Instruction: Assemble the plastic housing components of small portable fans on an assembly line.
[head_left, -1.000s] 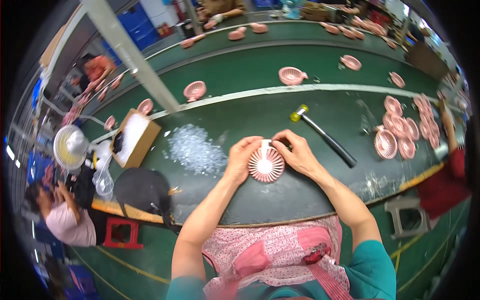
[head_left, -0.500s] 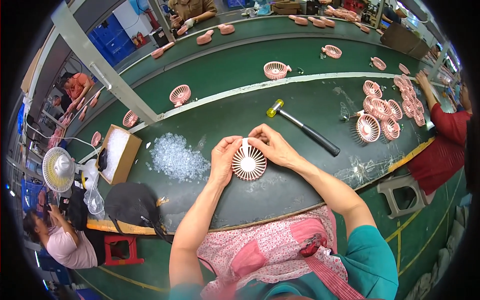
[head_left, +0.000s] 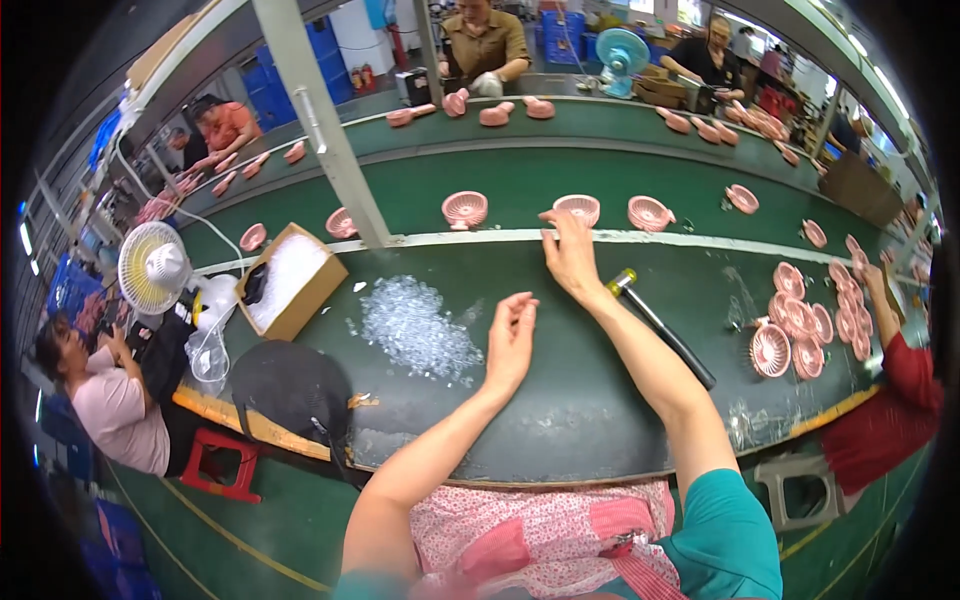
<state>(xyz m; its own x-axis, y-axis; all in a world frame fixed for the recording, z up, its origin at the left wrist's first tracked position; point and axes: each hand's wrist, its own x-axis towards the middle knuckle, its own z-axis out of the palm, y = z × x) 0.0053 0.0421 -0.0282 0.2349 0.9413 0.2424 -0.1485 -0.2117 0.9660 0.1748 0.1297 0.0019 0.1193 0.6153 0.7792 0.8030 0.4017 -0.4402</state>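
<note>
My right hand [head_left: 573, 262] reaches to the far edge of the dark work table [head_left: 560, 420]. Its fingers are apart, just in front of a round pink slatted fan housing [head_left: 580, 207] on the green conveyor; whether a fingertip touches the housing I cannot tell. My left hand [head_left: 511, 342] hovers over the middle of the table, loosely curled, with nothing seen in it. To its left lies a heap of small clear plastic pieces [head_left: 415, 325]. A hammer [head_left: 665, 332] with a yellow head and black handle rests beside my right forearm.
More pink housings [head_left: 465, 209] line the conveyor [head_left: 530, 178], and several lie piled [head_left: 795, 315] at the right. A cardboard box [head_left: 305, 297], a black cap [head_left: 290, 392] and a white fan [head_left: 155, 265] stand left. A metal post [head_left: 320, 120] rises beyond the table. A red-sleeved co-worker [head_left: 905, 340] works at right.
The pink housing that both hands held is out of them, and one now lies on the conveyor by my right hand. That hand moved forward; the left drew apart. The view has shifted.
</note>
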